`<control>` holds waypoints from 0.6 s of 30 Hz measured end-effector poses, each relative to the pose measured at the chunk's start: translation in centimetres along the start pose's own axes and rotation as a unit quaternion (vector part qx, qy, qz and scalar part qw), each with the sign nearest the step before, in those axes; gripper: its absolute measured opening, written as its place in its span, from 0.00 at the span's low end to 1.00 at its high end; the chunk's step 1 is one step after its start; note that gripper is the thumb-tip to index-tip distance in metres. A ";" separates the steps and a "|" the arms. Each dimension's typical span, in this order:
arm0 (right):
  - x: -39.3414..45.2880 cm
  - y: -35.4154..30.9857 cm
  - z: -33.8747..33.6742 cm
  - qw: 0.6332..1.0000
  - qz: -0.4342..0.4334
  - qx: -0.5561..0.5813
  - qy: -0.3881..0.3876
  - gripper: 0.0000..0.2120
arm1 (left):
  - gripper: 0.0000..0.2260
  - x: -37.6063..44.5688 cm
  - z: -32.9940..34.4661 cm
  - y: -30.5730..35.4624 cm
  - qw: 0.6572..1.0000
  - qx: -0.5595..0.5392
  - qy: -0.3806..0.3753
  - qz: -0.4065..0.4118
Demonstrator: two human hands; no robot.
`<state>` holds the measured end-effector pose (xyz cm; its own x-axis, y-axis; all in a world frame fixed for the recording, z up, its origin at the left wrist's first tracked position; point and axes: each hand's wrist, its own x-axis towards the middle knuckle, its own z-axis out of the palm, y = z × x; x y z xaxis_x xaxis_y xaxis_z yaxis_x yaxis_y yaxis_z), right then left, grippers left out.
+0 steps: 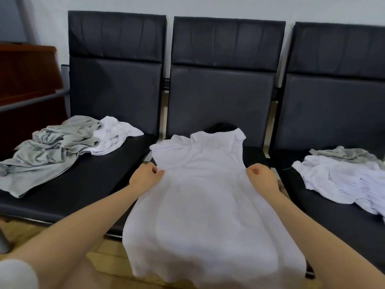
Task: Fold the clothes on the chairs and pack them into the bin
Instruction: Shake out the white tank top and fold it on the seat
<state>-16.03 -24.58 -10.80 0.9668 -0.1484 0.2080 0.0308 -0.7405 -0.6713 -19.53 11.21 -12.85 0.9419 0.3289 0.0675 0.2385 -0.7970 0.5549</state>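
Note:
A white shirt (208, 197) lies spread over the middle black chair (218, 97), its collar toward the backrest and its lower part hanging over the seat's front edge. My left hand (145, 176) pinches the shirt's left edge at mid-length. My right hand (261, 176) grips the right edge at the same height. A dark item (220, 127) peeks out behind the collar. The bin is not in view.
On the left chair (116, 80) lie a crumpled grey garment (48, 151) and a white one (112, 136). The right chair (333, 101) holds a white garment (341, 180) over a grey one (345, 153). A brown wooden cabinet (27, 76) stands at far left.

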 end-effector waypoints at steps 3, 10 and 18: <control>3.8 -1.6 -0.2 0.999 0.018 0.041 -0.022 0.14 | 0.13 4.2 -0.6 3.1 0.996 -0.069 -0.037 -0.031; 11.9 -3.9 1.8 1.000 0.005 0.026 -0.005 0.22 | 0.11 12.7 0.6 10.7 0.978 -0.207 -0.032 -0.016; 20.6 -0.5 5.3 0.989 0.108 0.102 0.017 0.18 | 0.15 21.6 6.2 14.4 0.982 -0.171 -0.070 0.028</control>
<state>5.22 -23.77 -9.98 0.9474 -0.3135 0.0647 -0.1227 -0.5422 -0.8312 5.67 3.69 -8.50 0.9801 0.1983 0.0042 0.1153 -0.5867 0.8016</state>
